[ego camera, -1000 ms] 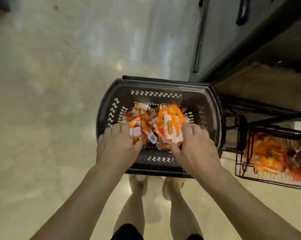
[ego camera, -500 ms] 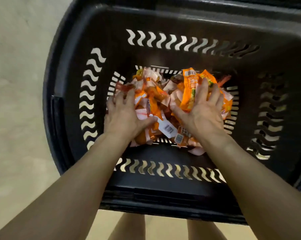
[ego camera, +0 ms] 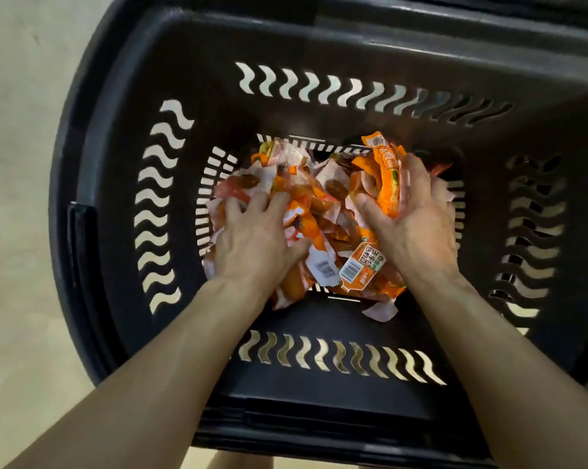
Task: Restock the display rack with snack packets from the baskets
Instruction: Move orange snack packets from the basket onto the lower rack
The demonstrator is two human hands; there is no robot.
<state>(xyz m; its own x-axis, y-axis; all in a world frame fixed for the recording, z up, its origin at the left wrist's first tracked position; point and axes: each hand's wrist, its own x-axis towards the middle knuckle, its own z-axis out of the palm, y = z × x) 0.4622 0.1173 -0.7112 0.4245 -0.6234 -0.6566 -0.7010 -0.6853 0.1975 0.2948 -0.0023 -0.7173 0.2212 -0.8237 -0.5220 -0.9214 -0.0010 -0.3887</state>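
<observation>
A black plastic basket (ego camera: 123, 170) with wavy slots fills the view. A heap of orange and white snack packets (ego camera: 319, 211) lies on its bottom. My left hand (ego camera: 252, 238) is dug into the left side of the heap, fingers curled down round several packets. My right hand (ego camera: 411, 214) grips a bunch of orange packets (ego camera: 387, 174) on the right side, thumb on one side and fingers on the other. A packet with a barcode (ego camera: 360, 265) lies between my wrists. The display rack is out of view.
Pale floor (ego camera: 18, 164) shows to the left of the basket. The basket's dark handle (ego camera: 79, 252) lies along its left rim. Its tall walls surround both hands on all sides.
The camera has dropped close over the basket. Both hands went from lying flat on the heap to closing round packets; the right hand has gathered an orange bunch.
</observation>
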